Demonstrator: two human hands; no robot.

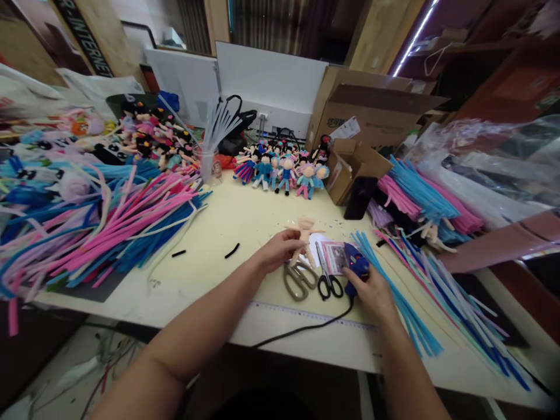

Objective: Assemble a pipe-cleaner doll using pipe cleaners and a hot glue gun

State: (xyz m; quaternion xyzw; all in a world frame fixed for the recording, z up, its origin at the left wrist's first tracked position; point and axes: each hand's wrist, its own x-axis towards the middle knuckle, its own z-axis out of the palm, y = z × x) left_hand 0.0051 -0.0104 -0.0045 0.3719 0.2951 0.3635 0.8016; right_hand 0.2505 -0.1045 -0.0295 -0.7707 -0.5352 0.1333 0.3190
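Observation:
In my left hand point(281, 249), fingers pinched, is a beige doll body point(305, 227) made of fuzzy pipe cleaner, with a head, arms and legs. My right hand point(370, 290) is wrapped round a blue glue gun point(357, 263), whose black cord point(306, 328) runs left along the table's front edge. Between the hands lie grey-handled scissors point(298, 284) and black-handled scissors point(329, 284). A small printed pink-edged card or packet point(335, 256) lies beside the glue gun, partly covered by it.
Loose pipe cleaners form a big heap point(109, 227) at left; blue strands point(405, 303) lie to the right. Finished dolls point(284, 169) stand at the back near a cardboard box point(359, 111) and a cup of translucent sticks point(210, 163). Two short black pieces, one here point(232, 251), lie at left.

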